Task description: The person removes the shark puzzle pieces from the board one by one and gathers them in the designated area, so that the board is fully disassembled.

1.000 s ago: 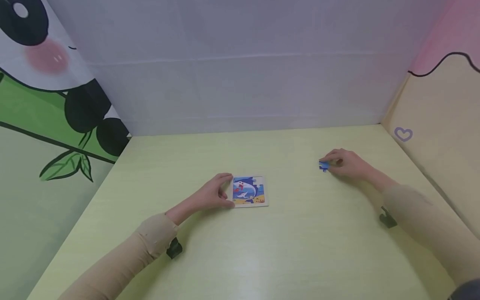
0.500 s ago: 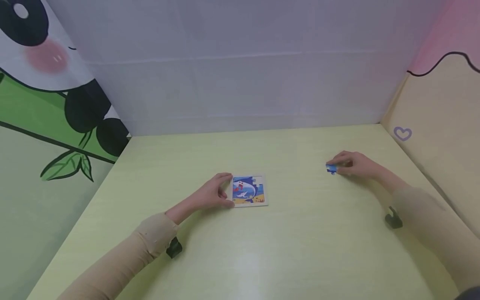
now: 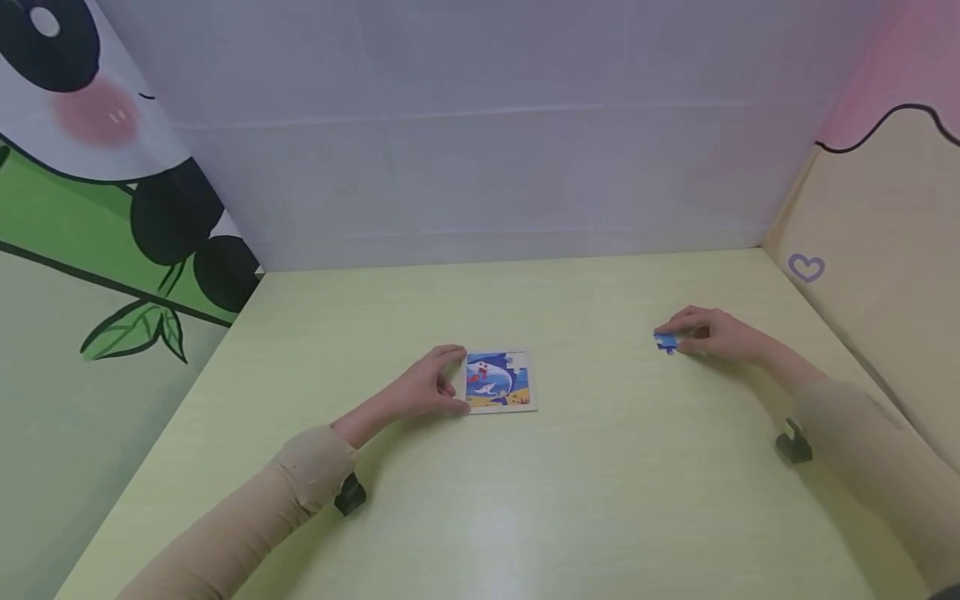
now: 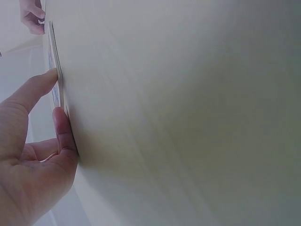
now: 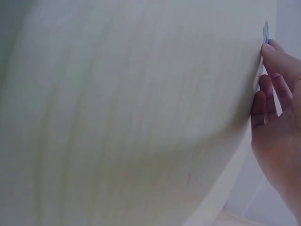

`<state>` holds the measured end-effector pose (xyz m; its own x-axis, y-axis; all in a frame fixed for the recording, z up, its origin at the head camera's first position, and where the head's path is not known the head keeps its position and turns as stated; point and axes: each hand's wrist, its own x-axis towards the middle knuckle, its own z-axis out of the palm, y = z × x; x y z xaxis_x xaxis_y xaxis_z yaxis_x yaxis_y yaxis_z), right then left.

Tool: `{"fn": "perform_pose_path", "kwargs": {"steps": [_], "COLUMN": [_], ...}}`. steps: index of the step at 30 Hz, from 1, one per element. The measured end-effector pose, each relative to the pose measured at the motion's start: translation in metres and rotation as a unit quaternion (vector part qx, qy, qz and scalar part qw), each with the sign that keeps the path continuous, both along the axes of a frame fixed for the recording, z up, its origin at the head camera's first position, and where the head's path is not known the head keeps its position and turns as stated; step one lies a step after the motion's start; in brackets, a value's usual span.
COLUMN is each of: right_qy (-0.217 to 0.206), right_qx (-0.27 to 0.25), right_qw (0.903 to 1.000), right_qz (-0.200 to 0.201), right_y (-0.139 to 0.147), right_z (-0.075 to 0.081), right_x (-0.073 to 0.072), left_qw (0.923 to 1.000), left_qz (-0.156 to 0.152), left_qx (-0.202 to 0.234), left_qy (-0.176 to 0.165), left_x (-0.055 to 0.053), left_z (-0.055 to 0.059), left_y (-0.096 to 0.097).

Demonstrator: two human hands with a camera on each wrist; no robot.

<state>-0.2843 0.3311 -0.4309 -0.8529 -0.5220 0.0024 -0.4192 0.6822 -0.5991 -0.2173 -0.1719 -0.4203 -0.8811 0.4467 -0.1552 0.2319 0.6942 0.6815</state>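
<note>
A small square jigsaw puzzle (image 3: 498, 382) in a white frame lies on the table, showing a blue-and-white sea animal over a sandy bottom. Bare pale backing shows at its upper right corner. My left hand (image 3: 422, 385) holds the frame at its left side, thumb at the near corner and fingers at the far one. Off to the right, my right hand (image 3: 718, 333) pinches a blue jigsaw piece (image 3: 665, 342) between thumb and fingertips. In the right wrist view the piece (image 5: 266, 32) appears edge-on, close over the tabletop.
The pale wooden table (image 3: 480, 500) reaches back to a grey-white cloth wall (image 3: 480, 167). A panel with cartoon drawings (image 3: 112, 192) borders the left side, and a beige panel with a heart (image 3: 806, 267) borders the right.
My right hand has shifted a little to the right and nearer with the jigsaw piece, which has turned slightly. The left hand and the puzzle have stayed in place.
</note>
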Motion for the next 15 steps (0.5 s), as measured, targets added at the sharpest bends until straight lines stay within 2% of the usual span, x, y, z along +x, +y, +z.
{"fn": "perform_pose_path", "kwargs": {"steps": [15], "right_qy": [-0.015], "right_qx": [-0.002], "right_qw": [0.9999], "right_qz": [-0.007], "right_y": [-0.003], "right_z": [0.0028], "right_x": [0.0034], "left_qw": [1.0], "left_qz": [0.006], "left_qx": [-0.002], "left_qy": [0.001], "left_x": [-0.0007], "left_z": [-0.0029], "left_y": [-0.0006]}}
